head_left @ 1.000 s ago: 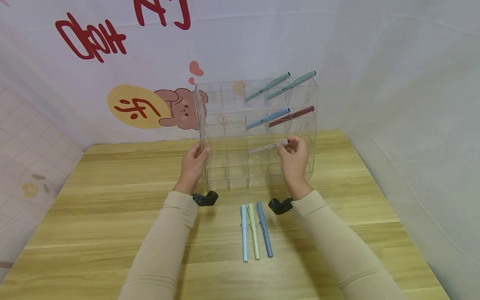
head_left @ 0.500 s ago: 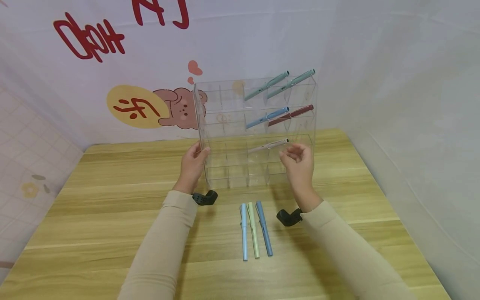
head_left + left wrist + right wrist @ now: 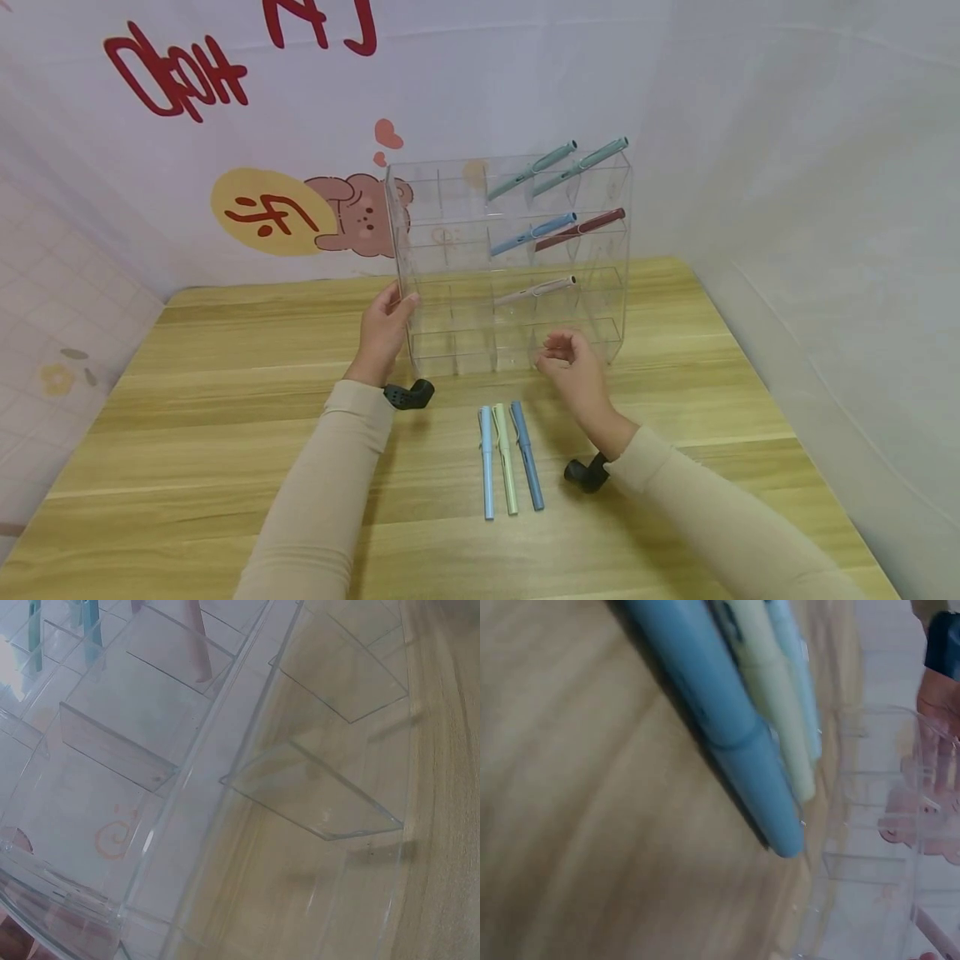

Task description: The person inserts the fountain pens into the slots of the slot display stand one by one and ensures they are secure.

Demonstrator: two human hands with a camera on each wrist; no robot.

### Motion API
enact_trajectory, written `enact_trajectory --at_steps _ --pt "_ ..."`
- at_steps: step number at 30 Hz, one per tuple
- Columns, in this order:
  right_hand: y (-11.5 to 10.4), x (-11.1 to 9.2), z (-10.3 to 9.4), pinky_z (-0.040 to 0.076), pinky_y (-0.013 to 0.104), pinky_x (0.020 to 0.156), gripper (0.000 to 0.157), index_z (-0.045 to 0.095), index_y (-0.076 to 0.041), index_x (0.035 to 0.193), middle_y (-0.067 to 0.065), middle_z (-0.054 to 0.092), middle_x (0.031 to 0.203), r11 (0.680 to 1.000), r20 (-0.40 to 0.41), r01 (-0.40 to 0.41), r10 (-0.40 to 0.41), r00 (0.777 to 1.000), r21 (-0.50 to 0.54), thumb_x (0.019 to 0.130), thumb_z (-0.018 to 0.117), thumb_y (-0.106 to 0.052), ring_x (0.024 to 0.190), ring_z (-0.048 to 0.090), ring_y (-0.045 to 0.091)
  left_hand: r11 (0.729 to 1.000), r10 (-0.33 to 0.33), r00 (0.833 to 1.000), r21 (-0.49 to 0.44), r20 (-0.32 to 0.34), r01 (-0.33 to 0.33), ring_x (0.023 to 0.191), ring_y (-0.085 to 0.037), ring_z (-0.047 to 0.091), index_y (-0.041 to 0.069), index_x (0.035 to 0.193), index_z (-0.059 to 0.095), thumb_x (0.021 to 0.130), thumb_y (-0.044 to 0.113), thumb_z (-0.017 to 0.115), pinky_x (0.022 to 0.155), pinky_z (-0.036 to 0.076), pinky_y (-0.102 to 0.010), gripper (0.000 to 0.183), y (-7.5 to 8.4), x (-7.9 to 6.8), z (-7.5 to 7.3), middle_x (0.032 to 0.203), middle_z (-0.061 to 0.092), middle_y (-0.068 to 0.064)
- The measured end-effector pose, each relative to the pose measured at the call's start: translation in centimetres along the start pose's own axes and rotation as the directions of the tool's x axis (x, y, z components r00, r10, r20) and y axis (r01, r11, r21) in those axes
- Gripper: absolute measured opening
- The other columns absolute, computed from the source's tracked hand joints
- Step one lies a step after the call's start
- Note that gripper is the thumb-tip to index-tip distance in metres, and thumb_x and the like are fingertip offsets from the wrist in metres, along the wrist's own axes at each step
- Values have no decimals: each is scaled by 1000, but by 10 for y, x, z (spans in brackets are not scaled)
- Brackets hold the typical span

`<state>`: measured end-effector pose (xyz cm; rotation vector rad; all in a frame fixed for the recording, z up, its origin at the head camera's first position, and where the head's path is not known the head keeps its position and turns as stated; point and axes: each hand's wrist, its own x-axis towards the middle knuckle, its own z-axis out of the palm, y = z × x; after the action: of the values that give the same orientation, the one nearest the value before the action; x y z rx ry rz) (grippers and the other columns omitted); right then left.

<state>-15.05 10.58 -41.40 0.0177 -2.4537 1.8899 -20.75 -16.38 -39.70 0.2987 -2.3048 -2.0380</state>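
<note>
A clear acrylic pen rack (image 3: 474, 340) stands upright and tiered on the table. My left hand (image 3: 382, 335) grips its left side, thumb in front. Held clear of the rack's lower right front, my right hand (image 3: 579, 379) has loosely curled fingers and nothing in them. Three capped pens lie side by side below: light blue (image 3: 487, 463), pale green (image 3: 506, 460) and darker blue (image 3: 528, 457). In the right wrist view the darker blue pen (image 3: 739, 742) is closest. Two teal pens (image 3: 534, 170), a blue pen (image 3: 534, 234), a dark red pen (image 3: 581, 230) and a pale pen (image 3: 536, 291) lean in the rack.
The wooden table (image 3: 210, 450) spreads around the rack and pens. Behind stands a white cloth backdrop (image 3: 705, 150) with a printed bear (image 3: 367, 218) and red lettering. Black wrist cameras (image 3: 409, 394) sit on both wrists.
My right hand has let go of the pale pen, leaving it leaning in the rack's third tier, and moved down toward the loose pens. The left hand stays at the rack's side.
</note>
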Motion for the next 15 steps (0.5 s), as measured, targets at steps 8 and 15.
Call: enact_trajectory --at_steps 8,15 --pt "9 -9 8 52 38 86 35 53 6 118 24 58 116 990 128 -36 53 990 -134 86 66 2 103 60 34 1000 -2 1000 15 -7 2 129 -22 46 14 145 45 97 33 58 107 37 -43 53 0 0 -1 144 48 -6" --pt "18 -12 11 53 37 81 40 54 6 120 21 58 114 972 221 -67 117 968 -224 82 67 2 99 61 30 1000 -8 1000 12 3 8 131 -23 44 14 145 44 97 34 58 108 35 -44 54 1 0 -1 144 46 -6"
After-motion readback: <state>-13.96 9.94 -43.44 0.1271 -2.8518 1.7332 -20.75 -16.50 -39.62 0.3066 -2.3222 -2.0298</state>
